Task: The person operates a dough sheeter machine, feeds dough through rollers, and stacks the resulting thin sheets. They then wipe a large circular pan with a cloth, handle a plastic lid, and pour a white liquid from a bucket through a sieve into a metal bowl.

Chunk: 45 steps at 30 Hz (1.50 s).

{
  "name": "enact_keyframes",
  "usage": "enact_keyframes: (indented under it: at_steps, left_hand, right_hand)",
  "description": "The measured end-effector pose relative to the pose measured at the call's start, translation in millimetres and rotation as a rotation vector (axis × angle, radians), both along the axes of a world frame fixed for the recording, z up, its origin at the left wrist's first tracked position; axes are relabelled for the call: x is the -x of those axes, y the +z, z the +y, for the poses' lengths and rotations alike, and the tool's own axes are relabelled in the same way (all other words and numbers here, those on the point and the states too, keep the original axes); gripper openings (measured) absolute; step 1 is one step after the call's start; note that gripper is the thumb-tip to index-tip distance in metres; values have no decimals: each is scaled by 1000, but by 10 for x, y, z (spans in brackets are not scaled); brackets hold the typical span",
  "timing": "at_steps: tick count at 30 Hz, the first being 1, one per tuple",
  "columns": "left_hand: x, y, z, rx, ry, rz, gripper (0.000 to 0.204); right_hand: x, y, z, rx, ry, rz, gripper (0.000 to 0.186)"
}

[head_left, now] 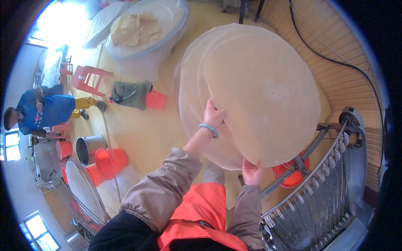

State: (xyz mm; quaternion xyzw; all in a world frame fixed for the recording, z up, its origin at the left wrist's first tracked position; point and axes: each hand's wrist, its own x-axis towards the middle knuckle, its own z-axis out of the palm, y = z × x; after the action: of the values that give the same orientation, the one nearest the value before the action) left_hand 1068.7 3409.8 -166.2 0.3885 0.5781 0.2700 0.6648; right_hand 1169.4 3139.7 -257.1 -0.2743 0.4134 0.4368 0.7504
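Note:
A stack of large, pale, thin round sheets [268, 83] fills the upper right of the view, the lower layers translucent and fanned out toward the left. My left hand [212, 113], with a pale blue bangle on the wrist, pinches the left edge of the top sheet. My right hand [252, 171] grips the same sheet's bottom edge, its fingers partly under it. Both forearms wear grey-brown sleeve covers.
A metal machine [312, 188] with a row of rollers stands at right. A person [46, 108] in blue stands left, near pink stools [86, 81]. Red buckets [104, 161], a grey pot [86, 148] and a basin of sheets [146, 25] sit around the yellow floor.

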Motion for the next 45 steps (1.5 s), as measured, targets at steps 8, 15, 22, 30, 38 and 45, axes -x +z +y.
enact_keyframes:
  at_steps: [8, 15, 22, 30, 38, 45]
  left_hand:
    - [-601, 650, 375, -165, -71, 40, 45]
    - [-574, 1715, 478, -348, -72, -370, 42]
    - [436, 616, 11, -118, 12, -478, 57]
    - [436, -1222, 364, -111, 13, -230, 59]
    - [512, -1403, 828, -215, -17, 185, 57]
    - [457, -1312, 848, -104, 65, 505, 49]
  right_hand:
    - [-1026, 682, 104, 37, -133, -230, 13]
    - [-1210, 1891, 253, -164, -87, -738, 27]
    - [-305, 994, -119, -48, 63, -535, 33]
    - [-445, -318, 222, 205, 138, -304, 21]
    - [-130, -456, 470, 227, 160, -193, 23]
    - [-111, -420, 498, 293, 206, -211, 24]
